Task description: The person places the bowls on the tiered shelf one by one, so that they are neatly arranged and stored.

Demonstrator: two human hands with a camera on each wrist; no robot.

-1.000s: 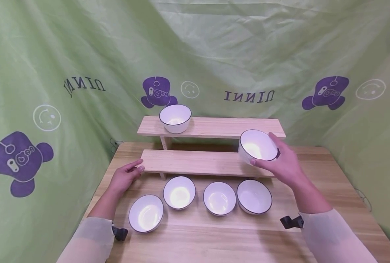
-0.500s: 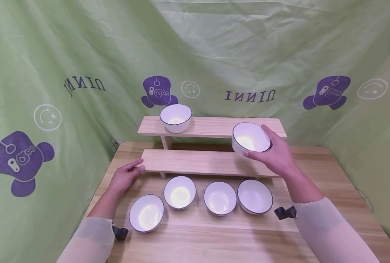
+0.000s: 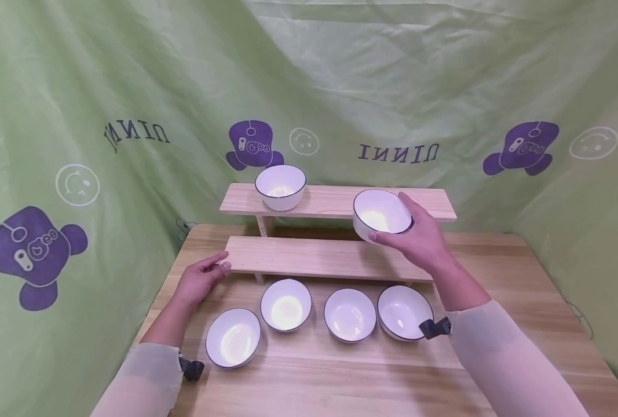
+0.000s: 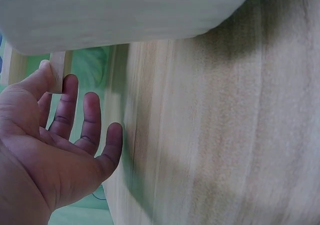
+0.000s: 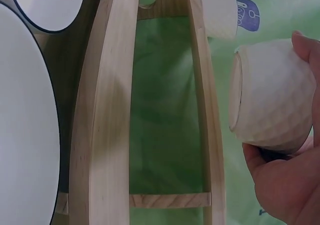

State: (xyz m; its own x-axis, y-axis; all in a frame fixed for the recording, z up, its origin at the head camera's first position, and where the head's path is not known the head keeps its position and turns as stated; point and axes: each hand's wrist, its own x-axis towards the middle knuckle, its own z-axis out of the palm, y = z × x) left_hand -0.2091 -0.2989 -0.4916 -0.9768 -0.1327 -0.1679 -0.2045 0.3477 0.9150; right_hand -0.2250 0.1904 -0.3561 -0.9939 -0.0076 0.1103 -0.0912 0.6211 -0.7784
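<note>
The right hand grips the white dark-rimmed ceramic bowl in the air over the upper wooden shelf's right end, while the left hand, fingers relaxed, steadies the lower wooden shelf's left end.

Four bowls are sitting in a row on the table, near the two-step shelf; another bowl is resting far-left on top.
</note>
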